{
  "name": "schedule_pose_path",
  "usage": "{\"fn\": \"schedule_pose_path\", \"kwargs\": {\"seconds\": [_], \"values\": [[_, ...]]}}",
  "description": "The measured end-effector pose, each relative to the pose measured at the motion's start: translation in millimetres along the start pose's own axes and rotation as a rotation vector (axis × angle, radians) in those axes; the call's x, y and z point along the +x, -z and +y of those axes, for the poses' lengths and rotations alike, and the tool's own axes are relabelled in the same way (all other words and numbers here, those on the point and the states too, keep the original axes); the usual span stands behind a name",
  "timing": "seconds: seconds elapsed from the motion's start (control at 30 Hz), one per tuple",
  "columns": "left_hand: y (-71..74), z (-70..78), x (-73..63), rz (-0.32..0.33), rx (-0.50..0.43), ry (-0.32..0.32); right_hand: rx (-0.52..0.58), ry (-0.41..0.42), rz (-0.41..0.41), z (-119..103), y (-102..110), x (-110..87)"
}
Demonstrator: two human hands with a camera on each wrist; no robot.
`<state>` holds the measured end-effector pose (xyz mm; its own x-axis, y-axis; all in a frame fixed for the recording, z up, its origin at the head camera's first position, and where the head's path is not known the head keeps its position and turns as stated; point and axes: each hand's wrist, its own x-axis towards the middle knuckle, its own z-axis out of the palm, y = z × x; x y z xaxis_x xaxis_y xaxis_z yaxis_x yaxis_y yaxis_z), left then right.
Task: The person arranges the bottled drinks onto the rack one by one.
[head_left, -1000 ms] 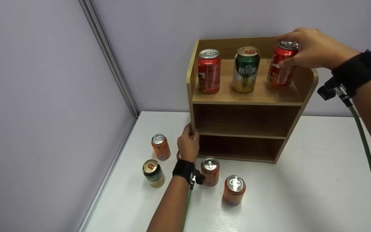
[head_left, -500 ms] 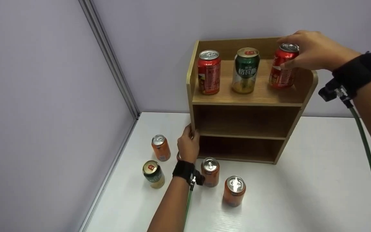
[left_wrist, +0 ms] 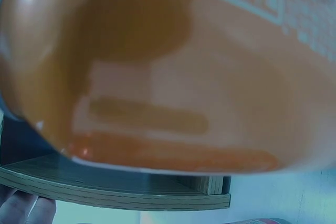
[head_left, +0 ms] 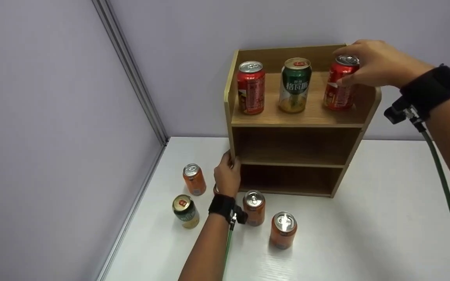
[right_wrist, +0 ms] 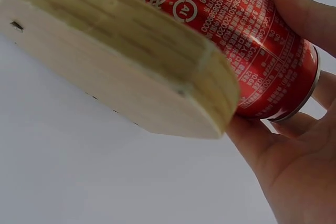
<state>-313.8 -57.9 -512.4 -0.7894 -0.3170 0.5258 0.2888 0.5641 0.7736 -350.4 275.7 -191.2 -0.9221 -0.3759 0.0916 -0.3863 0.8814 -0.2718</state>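
Observation:
At the right end of the top shelf, my right hand [head_left: 379,64] holds a red soda can [head_left: 338,91] by its upper part. In the right wrist view the thumb and fingers wrap that can [right_wrist: 247,51], beside the rounded side panel [right_wrist: 157,61]. Low on the left, my left hand [head_left: 227,177] grips the side of the small wooden shelf [head_left: 287,164]; its fingers [left_wrist: 21,211] show only in part in the left wrist view. Another red can [head_left: 251,91] and a green and gold can [head_left: 295,89] stand upright on the same top shelf.
Orange cans stand on the white table: one [head_left: 254,212] close to my left wrist, one [head_left: 283,234] to its right and one [head_left: 195,181] left of the shelf. A green and gold can [head_left: 186,214] is near the latter. A grey wall [head_left: 53,136] bounds the left.
The view has shifted slightly. Both hands keep their holds, and the right red can stays at the right end of the top shelf with no clear movement.

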Motion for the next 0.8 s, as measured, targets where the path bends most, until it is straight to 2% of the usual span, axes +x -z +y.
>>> {"fn": "schedule_pose_path", "kwargs": {"seconds": [0.27,0.5,0.8], "values": [[1.2,-2.8,-1.2,0.003,-0.001,-0.01,-0.003,0.001,-0.007,1.8,-5.4,1.7],[1.7,-2.4,3.6,0.003,0.003,-0.002,0.007,-0.018,0.004,0.9,-4.1,2.7],[0.5,-4.4,2.3,0.004,0.014,0.007,-0.008,0.005,0.004,1.4,-7.8,5.0]]}}
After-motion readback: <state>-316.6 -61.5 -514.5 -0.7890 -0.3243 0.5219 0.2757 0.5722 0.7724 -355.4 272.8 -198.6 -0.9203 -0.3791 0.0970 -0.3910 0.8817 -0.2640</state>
